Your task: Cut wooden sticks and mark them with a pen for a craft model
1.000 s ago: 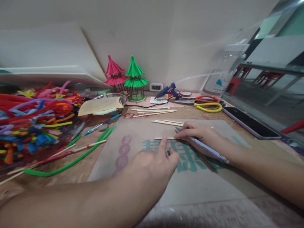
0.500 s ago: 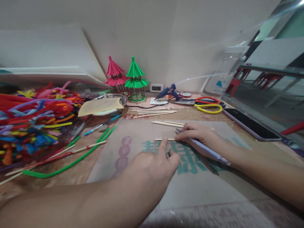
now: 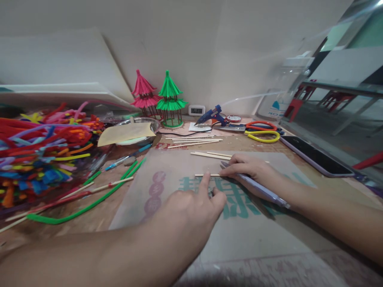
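A thin wooden stick lies on a translucent sheet with green printed characters. My left hand rests on the sheet with its index finger stretched out and pressing on the stick, the other fingers curled. My right hand grips a pale purple knife-like tool, its blade tip at the stick's right end, with the index finger laid along the tool.
More wooden sticks lie behind the sheet. A heap of coloured pipe cleaners fills the left. Pink and green paper pagodas, a blue glue gun, scissors and a phone stand further back and right.
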Available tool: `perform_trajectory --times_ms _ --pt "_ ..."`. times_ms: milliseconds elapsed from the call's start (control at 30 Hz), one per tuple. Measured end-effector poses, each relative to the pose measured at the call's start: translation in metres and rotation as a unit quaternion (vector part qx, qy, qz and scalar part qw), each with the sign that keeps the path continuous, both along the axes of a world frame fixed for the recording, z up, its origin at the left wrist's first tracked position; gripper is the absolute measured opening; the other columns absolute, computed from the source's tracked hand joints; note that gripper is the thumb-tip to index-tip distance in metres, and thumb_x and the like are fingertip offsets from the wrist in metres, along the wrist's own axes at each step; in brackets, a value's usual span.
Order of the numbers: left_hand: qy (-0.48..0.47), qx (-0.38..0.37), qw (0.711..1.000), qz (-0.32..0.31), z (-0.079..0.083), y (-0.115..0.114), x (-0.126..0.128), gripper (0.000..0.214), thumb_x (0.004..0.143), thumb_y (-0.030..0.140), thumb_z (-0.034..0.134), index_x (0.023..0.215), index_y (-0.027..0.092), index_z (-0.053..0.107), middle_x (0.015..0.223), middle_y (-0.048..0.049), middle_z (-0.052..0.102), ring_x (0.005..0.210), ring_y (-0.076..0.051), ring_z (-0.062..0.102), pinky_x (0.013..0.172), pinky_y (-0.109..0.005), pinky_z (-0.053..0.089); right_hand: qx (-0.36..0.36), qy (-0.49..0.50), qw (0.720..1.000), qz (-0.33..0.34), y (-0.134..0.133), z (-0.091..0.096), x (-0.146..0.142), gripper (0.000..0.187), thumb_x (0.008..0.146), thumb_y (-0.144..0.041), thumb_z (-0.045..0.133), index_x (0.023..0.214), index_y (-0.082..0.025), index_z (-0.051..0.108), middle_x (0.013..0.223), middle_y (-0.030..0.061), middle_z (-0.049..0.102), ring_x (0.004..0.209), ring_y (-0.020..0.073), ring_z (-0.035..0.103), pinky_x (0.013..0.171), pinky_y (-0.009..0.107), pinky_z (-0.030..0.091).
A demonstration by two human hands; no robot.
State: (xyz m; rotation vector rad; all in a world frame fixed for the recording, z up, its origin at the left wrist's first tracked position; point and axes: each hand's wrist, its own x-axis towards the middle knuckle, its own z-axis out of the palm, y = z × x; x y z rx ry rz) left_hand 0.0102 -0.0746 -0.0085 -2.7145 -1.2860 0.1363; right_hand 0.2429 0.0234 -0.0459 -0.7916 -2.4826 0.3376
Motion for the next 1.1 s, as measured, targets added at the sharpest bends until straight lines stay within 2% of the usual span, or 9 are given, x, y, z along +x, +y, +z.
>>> perform_trajectory --times_ms 133,300,633,867,1100 --pt "0.006 -0.008 1.000 -0.005 0.002 0.001 0.002 0.052 0.089 0.008 0.051 0.139 0.018 0.049 0.149 -0.0238 0.048 0.089 -0.024 0.073 0.060 -0.029 0.056 0.004 -0.001 1.000 0.006 0.001 0.000 0.000 0.025 0.098 -0.021 0.056 0.110 -0.029 0.076 0.091 0.0023 0.063 0.082 0.0164 0.062 0.073 0.027 0.046" --pt "0.014 -0.010 1.000 -0.001 0.007 0.001 0.003 0.049 0.088 0.005 0.052 0.135 0.019 0.050 0.146 -0.0200 0.050 0.105 -0.026 0.070 0.071 -0.030 0.058 0.002 0.005 1.000 0.011 0.002 -0.002 0.001 0.024 0.099 -0.022 0.056 0.110 -0.028 0.076 0.091 0.0030 0.063 0.082 0.0168 0.062 0.073 0.027 0.046" --pt "0.040 -0.005 0.999 -0.007 0.010 0.003 -0.001 0.047 0.085 0.002 0.050 0.129 0.019 0.052 0.143 -0.0192 0.055 0.089 -0.021 0.073 0.072 -0.031 0.058 -0.002 0.006 1.000 0.020 0.001 -0.001 0.003 0.024 0.098 -0.020 0.058 0.112 -0.029 0.074 0.092 0.0014 0.061 0.083 0.0154 0.059 0.073 0.026 0.043" --pt "0.031 -0.018 0.999 -0.014 0.014 0.004 0.002 0.046 0.087 0.004 0.051 0.131 0.017 0.052 0.147 -0.0225 0.051 0.093 -0.024 0.073 0.072 -0.033 0.058 -0.008 0.009 1.000 0.018 0.002 -0.002 0.002 0.023 0.098 -0.021 0.059 0.112 -0.030 0.075 0.092 0.0013 0.061 0.082 0.0153 0.058 0.072 0.026 0.042" --pt "0.055 -0.026 0.998 -0.005 0.017 0.003 0.004 0.046 0.085 0.002 0.052 0.128 0.016 0.054 0.147 -0.0241 0.051 0.081 -0.020 0.074 0.061 -0.027 0.055 -0.015 0.013 1.000 0.014 0.002 -0.003 0.002 0.023 0.098 -0.022 0.059 0.112 -0.031 0.075 0.093 0.0015 0.063 0.085 0.0163 0.060 0.073 0.026 0.043"
